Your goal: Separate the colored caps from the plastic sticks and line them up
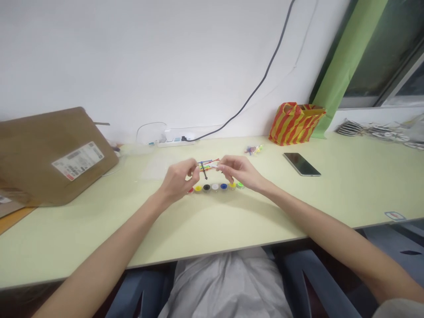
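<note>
My left hand [181,179] is closed in a pinch above the table, and what its fingertips hold, if anything, I cannot make out. A thin black stick with an arrow-like end [204,171] shows right beside those fingertips. My right hand [241,170] pinches a small white piece [213,166] between thumb and fingers. Between and behind the hands lie several thin coloured sticks [208,162], red, blue, green and yellow. In front runs a row of small round pots with coloured tops, among them a black one [206,187], a white one [215,187] and a blue one [224,187].
A cardboard box [43,154] stands at the left. Against the wall are a power strip [175,140] and its black cable [247,100]. To the right are a small coloured bundle [253,150], a striped bag [296,124] and a phone [301,164]. The table edge [212,254] is near my lap.
</note>
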A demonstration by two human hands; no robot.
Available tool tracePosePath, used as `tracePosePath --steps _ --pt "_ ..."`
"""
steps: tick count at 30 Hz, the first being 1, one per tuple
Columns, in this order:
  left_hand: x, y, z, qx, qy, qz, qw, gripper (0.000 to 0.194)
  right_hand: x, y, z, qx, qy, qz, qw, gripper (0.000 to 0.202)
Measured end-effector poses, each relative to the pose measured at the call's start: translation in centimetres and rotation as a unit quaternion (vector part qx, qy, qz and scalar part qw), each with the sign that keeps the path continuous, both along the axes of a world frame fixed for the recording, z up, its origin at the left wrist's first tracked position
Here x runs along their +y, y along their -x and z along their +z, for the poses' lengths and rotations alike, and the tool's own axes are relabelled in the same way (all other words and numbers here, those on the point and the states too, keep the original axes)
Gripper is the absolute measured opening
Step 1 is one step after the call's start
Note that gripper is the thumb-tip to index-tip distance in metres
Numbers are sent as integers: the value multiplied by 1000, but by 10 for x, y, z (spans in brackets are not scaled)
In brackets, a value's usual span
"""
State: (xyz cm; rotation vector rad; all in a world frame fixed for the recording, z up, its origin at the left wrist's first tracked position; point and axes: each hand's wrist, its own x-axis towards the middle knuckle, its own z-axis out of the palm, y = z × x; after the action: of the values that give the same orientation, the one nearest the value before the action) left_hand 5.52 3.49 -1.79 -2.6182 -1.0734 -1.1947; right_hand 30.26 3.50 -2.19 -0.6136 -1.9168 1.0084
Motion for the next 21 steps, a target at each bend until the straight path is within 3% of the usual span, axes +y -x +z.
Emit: tracePosePath --steps 4,7,11,15,21 --pt "6 2 -4 -35 6 42 998 17 28 3 -6 -60 -82 -131 986 28" --pt "11 4 -10 -36 4 49 998 12 55 14 -9 -123 -129 -167 970 31" --pt "18 9 -15 -34 1 48 998 12 86 38 -10 -226 -179 -126 949 34" --pt "21 11 -15 -38 -3 46 998 15 100 45 -9 -287 -205 -72 933 48" --pt "16 8 -11 -26 -20 17 999 22 74 -3 -10 -295 -255 -96 916 47"
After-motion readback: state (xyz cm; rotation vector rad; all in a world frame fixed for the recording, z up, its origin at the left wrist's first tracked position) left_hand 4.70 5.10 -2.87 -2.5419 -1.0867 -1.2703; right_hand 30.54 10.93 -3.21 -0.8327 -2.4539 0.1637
